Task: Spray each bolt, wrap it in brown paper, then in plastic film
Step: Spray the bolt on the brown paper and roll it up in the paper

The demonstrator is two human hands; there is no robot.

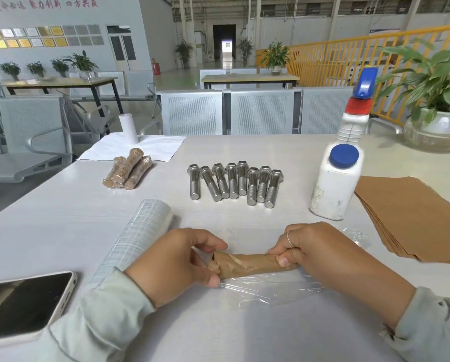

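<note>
Gripping each end of a paper-wrapped bolt [255, 266] on plastic film [276, 286], both hands [177, 259] [315, 246] roll it; seemingly three finished bundles [128, 169], eight bare bolts [234, 182] left.

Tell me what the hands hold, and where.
Both hold the paper-wrapped bolt: left hand pinches its crumpled left end, right hand grips its right end.

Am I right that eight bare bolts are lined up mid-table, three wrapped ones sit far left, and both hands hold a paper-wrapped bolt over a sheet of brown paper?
One thing is off. The head view shows the left hand and right hand holding the paper-wrapped bolt over clear plastic film, not brown paper. The eight bare bolts and three wrapped ones are as you say.
</note>
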